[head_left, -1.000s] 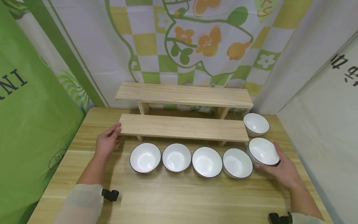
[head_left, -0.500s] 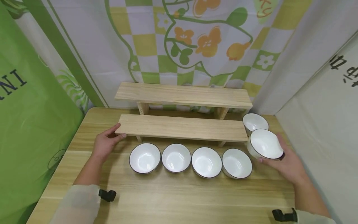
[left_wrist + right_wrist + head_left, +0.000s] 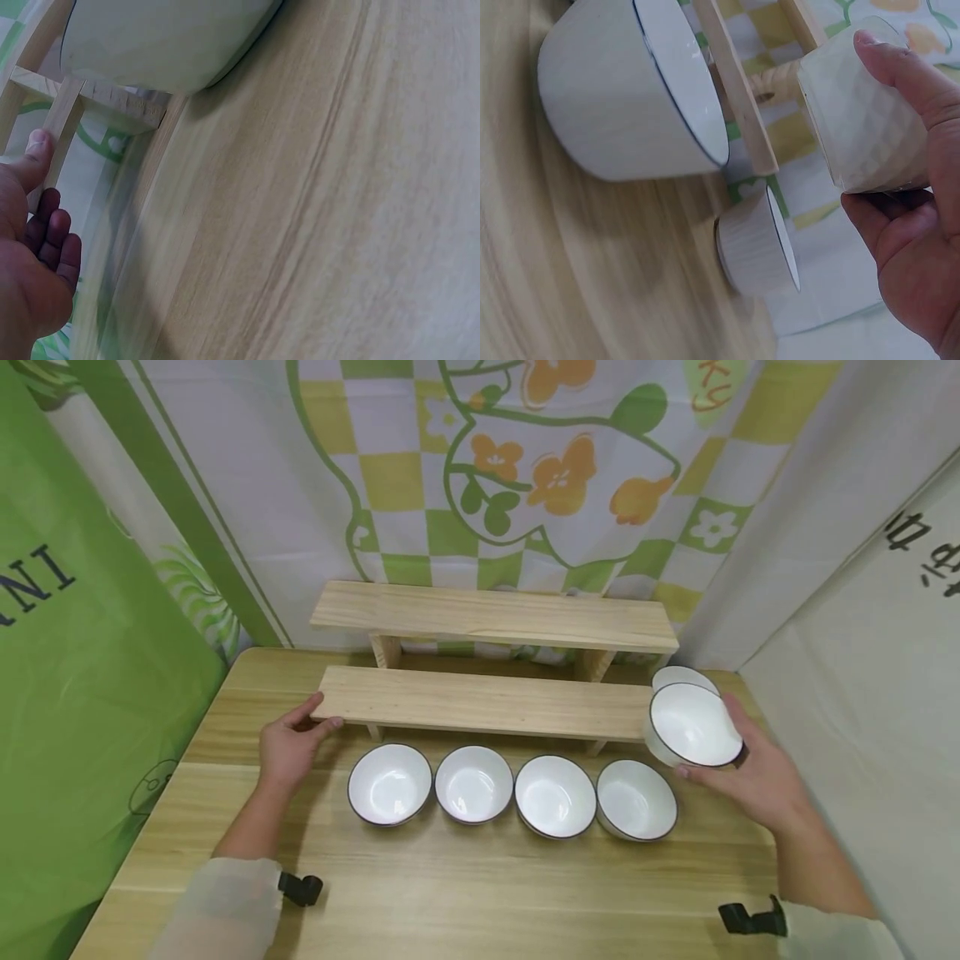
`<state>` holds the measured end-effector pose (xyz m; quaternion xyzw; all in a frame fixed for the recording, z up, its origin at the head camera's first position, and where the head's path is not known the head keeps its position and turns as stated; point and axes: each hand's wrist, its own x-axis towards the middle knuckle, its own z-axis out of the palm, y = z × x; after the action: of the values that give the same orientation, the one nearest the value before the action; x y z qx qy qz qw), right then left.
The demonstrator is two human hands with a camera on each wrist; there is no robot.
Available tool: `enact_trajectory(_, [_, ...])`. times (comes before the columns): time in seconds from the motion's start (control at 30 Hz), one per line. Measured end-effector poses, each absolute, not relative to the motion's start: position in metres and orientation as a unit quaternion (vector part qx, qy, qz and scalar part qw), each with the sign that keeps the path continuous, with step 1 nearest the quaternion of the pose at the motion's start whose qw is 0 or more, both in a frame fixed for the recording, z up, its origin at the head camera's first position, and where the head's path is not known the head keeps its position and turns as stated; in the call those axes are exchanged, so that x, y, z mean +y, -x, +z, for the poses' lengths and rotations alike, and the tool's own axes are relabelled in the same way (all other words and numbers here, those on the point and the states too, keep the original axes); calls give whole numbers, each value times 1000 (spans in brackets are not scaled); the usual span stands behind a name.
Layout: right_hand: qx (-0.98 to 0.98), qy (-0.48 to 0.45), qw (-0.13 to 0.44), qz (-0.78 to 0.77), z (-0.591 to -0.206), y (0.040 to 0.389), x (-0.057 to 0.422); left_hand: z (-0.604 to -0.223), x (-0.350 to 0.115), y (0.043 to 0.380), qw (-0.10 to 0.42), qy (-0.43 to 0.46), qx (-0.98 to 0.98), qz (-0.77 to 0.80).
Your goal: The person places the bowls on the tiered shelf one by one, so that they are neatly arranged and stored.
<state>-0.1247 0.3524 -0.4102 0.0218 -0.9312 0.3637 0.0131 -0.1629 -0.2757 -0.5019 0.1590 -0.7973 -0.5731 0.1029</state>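
Worktop [image 3: 510, 902]: pale yellow-brown, wood-grained, with one rounded far corner showing.
Sleeves: a loose off-white left sleeve [image 3: 217, 906] with a small black device [image 3: 300, 889] at its cuff, and a matching right sleeve [image 3: 836, 933] with another.
Front row: a round white ceramic-looking leftmost bowl [image 3: 390, 784] with a thin dark rim, then a like second bowl [image 3: 474, 784], third bowl [image 3: 556, 796] and fourth bowl [image 3: 637, 799], all upright, close side by side.
Right hand [image 3: 765, 781]: fingers part-curled and gripping one side of a round white dark-rimmed bowl with a faceted outer wall, the held bowl [image 3: 696, 724], thumb on its near side.
Held bowl: off the worktop, mouth up, beside the right end of the lower board [image 3: 480, 700] of a pale wooden two-step stand.
Left hand [image 3: 288, 752]: thumb and forefinger nearly closed, pinching the left front corner of the lower board; the other fingers loosely bent.
Rear bowl [image 3: 678, 675]: white, dark-rimmed, upright on the worktop, partly hidden behind the held bowl.
Upper board [image 3: 495, 614]: behind and above the lower board.
Backdrop: a green-and-white checked cloth [image 3: 480, 518] with orange flowers.
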Motion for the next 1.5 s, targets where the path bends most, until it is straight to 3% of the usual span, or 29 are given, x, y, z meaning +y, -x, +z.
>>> enact_trajectory(0.43, [-936,-55,16,347,-398,137,325,-503,-269,156,135,-155,-810,-549])
enact_trajectory(1.07, [-918,-79,14,388,-375,161,283,-508,-279,157,84,-165,-796,-577])
enact_trajectory(1.5, [-889,-120,-4,442,-370,183,249,-507,-276,163,113,-168,-793,-575])
